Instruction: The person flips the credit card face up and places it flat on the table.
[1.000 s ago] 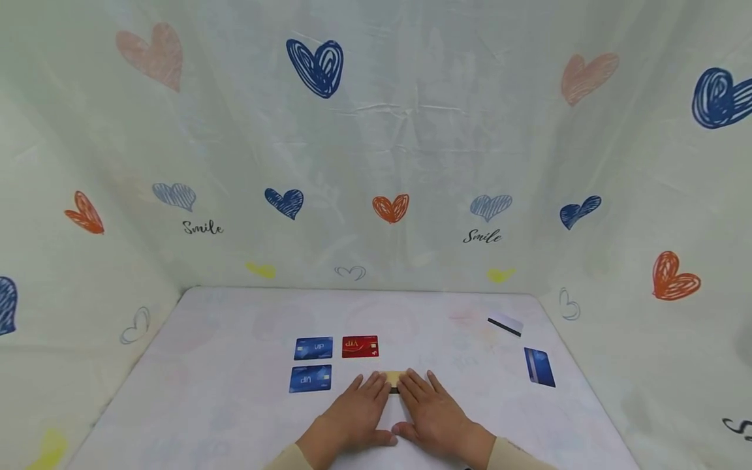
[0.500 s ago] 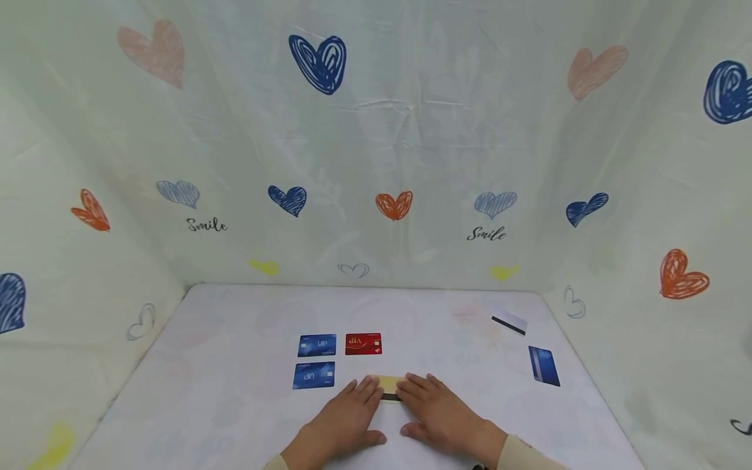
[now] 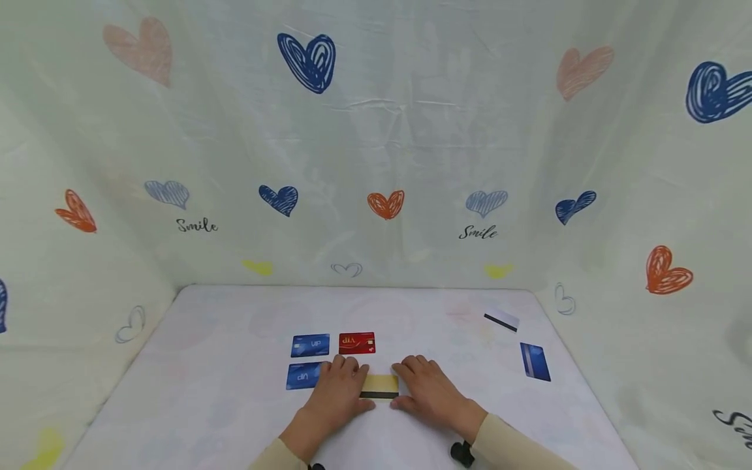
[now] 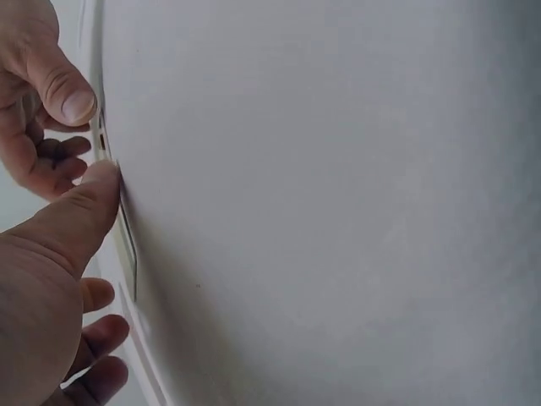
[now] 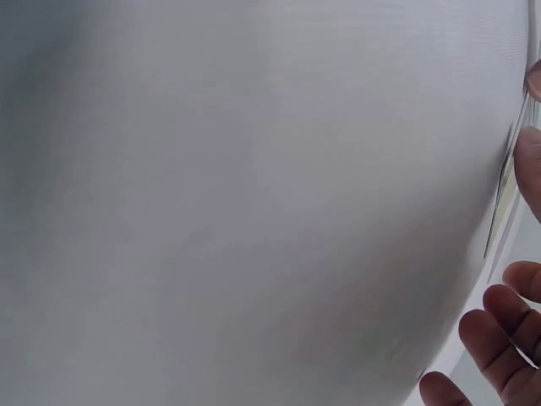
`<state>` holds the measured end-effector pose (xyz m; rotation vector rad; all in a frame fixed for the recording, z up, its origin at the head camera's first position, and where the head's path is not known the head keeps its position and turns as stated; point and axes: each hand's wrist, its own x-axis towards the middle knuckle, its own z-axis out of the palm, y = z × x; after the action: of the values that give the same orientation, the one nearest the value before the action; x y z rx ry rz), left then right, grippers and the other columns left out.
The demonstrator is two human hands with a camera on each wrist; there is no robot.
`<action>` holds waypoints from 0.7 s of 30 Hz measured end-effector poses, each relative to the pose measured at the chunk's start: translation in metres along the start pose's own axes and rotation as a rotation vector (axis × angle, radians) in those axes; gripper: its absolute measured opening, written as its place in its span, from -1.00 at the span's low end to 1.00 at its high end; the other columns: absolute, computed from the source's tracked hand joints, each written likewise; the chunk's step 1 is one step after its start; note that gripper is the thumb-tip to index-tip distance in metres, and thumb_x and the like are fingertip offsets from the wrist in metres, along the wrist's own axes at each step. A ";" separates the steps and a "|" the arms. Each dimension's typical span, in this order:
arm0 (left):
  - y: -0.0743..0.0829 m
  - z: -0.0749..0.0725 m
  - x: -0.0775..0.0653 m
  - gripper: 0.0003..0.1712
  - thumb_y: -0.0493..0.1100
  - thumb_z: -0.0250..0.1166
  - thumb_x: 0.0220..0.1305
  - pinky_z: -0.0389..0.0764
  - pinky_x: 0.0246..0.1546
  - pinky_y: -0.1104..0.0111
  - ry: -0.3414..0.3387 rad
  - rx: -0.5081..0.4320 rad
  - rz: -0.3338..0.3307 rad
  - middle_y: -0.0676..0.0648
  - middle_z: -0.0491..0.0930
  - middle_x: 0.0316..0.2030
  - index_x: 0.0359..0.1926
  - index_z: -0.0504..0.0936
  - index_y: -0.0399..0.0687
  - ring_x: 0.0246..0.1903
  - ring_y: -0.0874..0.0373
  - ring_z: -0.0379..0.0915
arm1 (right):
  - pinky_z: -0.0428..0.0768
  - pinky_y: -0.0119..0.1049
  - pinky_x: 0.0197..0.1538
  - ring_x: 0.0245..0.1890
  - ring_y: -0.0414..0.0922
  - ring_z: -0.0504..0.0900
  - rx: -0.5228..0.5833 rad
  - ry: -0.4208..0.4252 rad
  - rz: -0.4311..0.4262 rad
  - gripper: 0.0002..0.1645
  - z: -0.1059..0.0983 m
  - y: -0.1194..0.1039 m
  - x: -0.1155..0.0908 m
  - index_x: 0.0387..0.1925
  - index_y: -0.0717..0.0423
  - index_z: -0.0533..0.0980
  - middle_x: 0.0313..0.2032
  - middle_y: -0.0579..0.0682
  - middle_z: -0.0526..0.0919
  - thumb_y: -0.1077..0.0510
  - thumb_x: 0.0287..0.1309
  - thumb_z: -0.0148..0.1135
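A gold card (image 3: 379,386) with a black magnetic stripe lies at the middle front of the white table (image 3: 235,424), between the two hands. My left hand (image 3: 333,391) holds its left end, fingers curled at the far edge and thumb at the near edge. At the right end my right hand (image 3: 431,393) holds it the same way, thumb by the near corner. The left wrist view shows the left thumb (image 4: 93,203) against a thin card edge. In the right wrist view the right thumb (image 5: 529,165) is beside a card edge, other fingers (image 5: 486,338) spread below.
Two blue VIP cards (image 3: 310,345) (image 3: 302,376) and a red VIP card (image 3: 356,343) lie left of centre; the left hand partly covers the nearer blue one. At right lie a white striped card (image 3: 502,320) and a blue striped card (image 3: 535,362). A heart-printed curtain (image 3: 388,143) surrounds the table.
Both hands have gone from flat fingers on the gold card to curled fingers and thumbs at its ends. More of the card shows now, and the left hand has moved over the nearer blue card.
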<state>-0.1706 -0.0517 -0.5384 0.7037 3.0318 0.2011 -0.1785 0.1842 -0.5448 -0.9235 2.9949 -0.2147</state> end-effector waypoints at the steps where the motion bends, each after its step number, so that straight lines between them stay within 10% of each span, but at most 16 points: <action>1: -0.001 0.001 0.000 -0.16 0.36 0.53 0.13 0.46 0.05 0.02 0.001 0.009 0.001 -0.10 0.60 0.05 0.30 0.66 0.00 0.11 -0.05 0.39 | 0.56 -0.16 0.04 0.00 -0.15 0.50 -0.003 -0.002 -0.001 -0.21 0.001 -0.001 0.002 0.30 0.01 0.54 0.06 -0.10 0.61 -0.38 0.25 0.39; 21: -0.003 0.002 0.001 -0.17 0.40 0.53 0.10 0.45 0.01 0.06 0.004 0.025 -0.010 -0.08 0.61 0.01 0.25 0.71 0.01 0.05 -0.03 0.38 | 0.48 -0.22 -0.01 -0.07 -0.19 0.46 0.039 -0.025 -0.024 -0.48 -0.001 -0.009 0.016 0.03 0.00 0.59 -0.09 -0.15 0.58 -0.18 0.21 0.53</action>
<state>-0.1724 -0.0536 -0.5411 0.6907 3.0463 0.1644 -0.1867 0.1683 -0.5422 -0.9523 2.9466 -0.2582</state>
